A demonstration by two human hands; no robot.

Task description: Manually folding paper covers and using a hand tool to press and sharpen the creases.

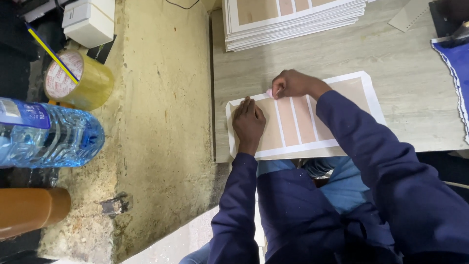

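Starting at the left edge, I see a clear water bottle lying on its side, a roll of tape above it with a yellow pencil across its face, and a brown cylinder below; none of these is near my hands. Next comes the rough yellowish ledge, then the pale wooden table. On the table lies the sheet, white-bordered with tan panels and white strips, its left corner folded or cut off. My left hand rests flat on the sheet's left end, fingers spread and gripping nothing, simply pinning it down. My right hand is closed at the sheet's top edge, pinching something small and pale pink, perhaps an eraser, though the view is too small to be sure. To do this well, I would keep the left palm pressing steadily so the sheet cannot slide, and work in short, light strokes. A stack of similar sheets sits beyond, and blue cloth at far right.
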